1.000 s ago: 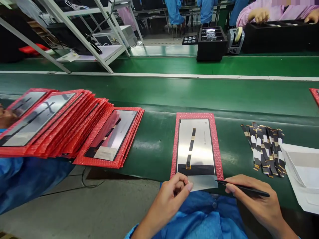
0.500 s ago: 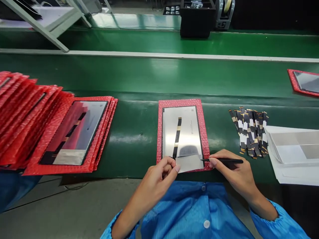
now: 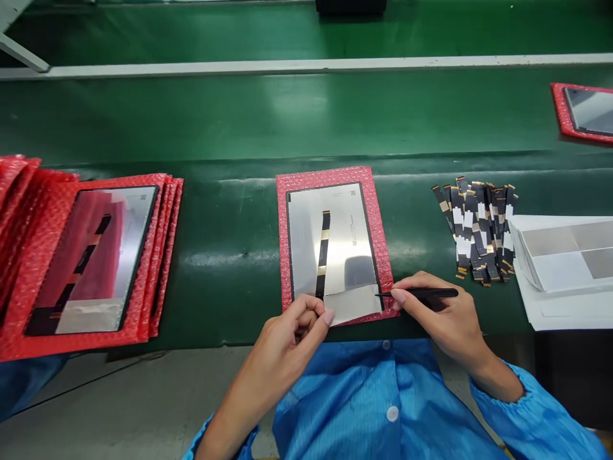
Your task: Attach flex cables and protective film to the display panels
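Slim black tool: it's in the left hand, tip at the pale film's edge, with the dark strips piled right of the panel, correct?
Wrong hand: the head view shows the slim black tool in the right hand. Its tip is at the pale film's edge, and the dark strips are piled right of the panel, as you say.

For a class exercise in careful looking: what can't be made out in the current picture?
Head view: flat black ribbon cable, lower end hidden by the bare left hand and pale rectangular film.
Head view: fine print on silver rectangular panel, too small to read.
Head view: glossy panel on red bubble wrap, far right, cut off by picture edge.
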The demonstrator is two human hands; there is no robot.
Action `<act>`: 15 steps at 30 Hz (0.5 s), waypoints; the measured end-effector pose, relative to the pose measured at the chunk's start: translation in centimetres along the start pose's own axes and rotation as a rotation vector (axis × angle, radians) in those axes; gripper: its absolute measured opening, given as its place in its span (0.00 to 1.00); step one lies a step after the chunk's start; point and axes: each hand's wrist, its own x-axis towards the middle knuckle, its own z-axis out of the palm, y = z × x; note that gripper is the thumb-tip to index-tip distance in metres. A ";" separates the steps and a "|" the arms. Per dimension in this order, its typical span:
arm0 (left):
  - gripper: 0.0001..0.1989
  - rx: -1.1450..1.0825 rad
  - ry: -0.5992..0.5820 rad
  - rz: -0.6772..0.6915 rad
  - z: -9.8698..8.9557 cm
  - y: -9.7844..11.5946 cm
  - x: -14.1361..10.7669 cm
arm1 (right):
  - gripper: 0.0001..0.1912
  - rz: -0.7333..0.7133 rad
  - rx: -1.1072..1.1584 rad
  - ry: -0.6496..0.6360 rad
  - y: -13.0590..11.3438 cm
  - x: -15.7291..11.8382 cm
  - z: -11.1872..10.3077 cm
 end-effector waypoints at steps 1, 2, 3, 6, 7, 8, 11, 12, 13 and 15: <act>0.19 0.010 -0.001 -0.009 0.0 0.0 0.0 | 0.03 -0.003 -0.006 -0.002 0.0 0.0 0.0; 0.20 0.017 0.001 -0.015 0.0 0.1 0.0 | 0.02 -0.009 -0.011 -0.003 0.0 0.0 0.0; 0.20 0.020 0.005 -0.019 -0.1 0.1 -0.1 | 0.02 -0.017 -0.017 -0.003 0.0 0.0 0.1; 0.19 0.016 0.015 -0.025 -0.1 0.1 -0.1 | 0.02 -0.038 -0.034 -0.002 0.0 0.0 0.1; 0.19 0.009 0.020 -0.024 -0.1 0.0 -0.1 | 0.02 -0.043 -0.040 -0.004 0.0 0.1 0.1; 0.18 -0.002 0.024 -0.023 -0.1 0.0 -0.1 | 0.02 -0.048 -0.047 -0.006 -0.1 0.1 0.1; 0.14 -0.060 0.040 -0.004 -0.2 -0.1 -0.1 | 0.02 -0.063 -0.058 -0.010 -0.2 0.1 0.0; 0.12 -0.081 0.042 0.004 -0.2 -0.1 -0.1 | 0.02 -0.065 -0.059 -0.011 -0.3 0.1 0.0; 0.11 -0.097 0.041 0.010 -0.2 -0.2 -0.2 | 0.02 -0.065 -0.058 -0.012 -0.3 0.1 0.0; 0.10 -0.104 0.044 0.009 -0.3 -0.1 -0.2 | 0.03 -0.062 -0.051 -0.014 -0.2 0.1 0.1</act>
